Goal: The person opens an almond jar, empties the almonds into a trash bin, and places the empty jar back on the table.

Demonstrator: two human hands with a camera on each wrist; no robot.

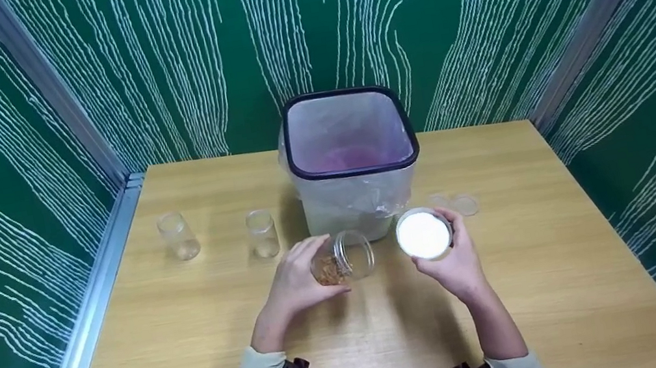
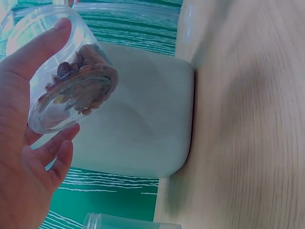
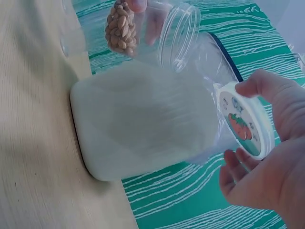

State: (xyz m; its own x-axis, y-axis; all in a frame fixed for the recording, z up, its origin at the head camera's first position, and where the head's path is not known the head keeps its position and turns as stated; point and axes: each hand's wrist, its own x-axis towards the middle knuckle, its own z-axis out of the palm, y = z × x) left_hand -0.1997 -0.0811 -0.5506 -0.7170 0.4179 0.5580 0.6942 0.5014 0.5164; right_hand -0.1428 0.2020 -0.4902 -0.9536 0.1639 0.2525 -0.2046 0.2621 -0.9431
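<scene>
My left hand [image 1: 300, 277] grips a clear plastic jar [image 1: 343, 257], tilted on its side with its open mouth toward the right. Tan, nut-like pieces [image 3: 122, 28] lie at the jar's bottom end. With thumb and fingers at its edge, my right hand [image 1: 460, 263] holds a round white lid [image 1: 424, 234]. In the right wrist view, the lid's other face carries a printed label [image 3: 239, 126] with red fruit on it. Both hands are above the table, just in front of a bin [image 1: 343, 198]. The jar and lid are apart.
The whitish bin has a black rim [image 1: 356, 171] and a clear liner bag, and stands at the table's back. Two clear jars [image 1: 178, 236] [image 1: 262, 234] stand left of it. Clear discs [image 1: 466, 205] lie to its right. Green walls with white lines surround the table [image 1: 181, 339].
</scene>
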